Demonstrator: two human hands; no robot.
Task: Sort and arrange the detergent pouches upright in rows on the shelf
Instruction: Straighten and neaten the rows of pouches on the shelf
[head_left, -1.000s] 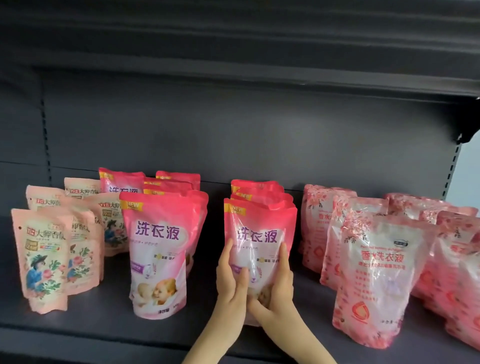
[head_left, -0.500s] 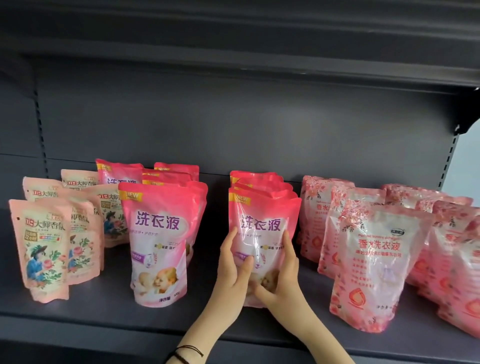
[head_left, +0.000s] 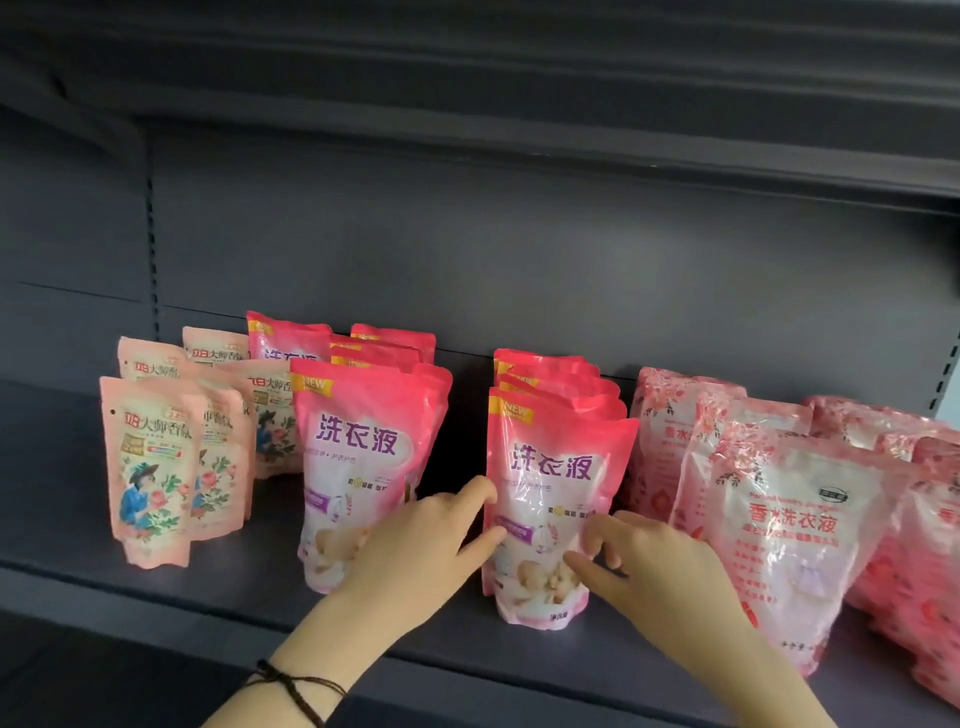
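Fingers of the left hand (head_left: 426, 551) lie nearly straight against the left edge of the front pouch (head_left: 556, 467). Those of the right hand (head_left: 660, 571) curl on its lower right edge. It stands upright between them on the shelf (head_left: 249, 582), both hands equally near.

The dark slot between my left row of glossy bright-pink stand-up pouches (head_left: 363, 467) and the middle row of the same pouches (head_left: 550, 467) is the only lane to the back, and my left hand (head_left: 431, 540) fills its mouth. My right hand (head_left: 660, 566) sits in the tighter gap beside the pale pink rose-printed pouches (head_left: 789, 535). Bare dark grey metal shelf (head_left: 62, 493) lies open left of the small peach pouches (head_left: 150, 467), with open air above them up to the dark overhead shelf (head_left: 519, 104).
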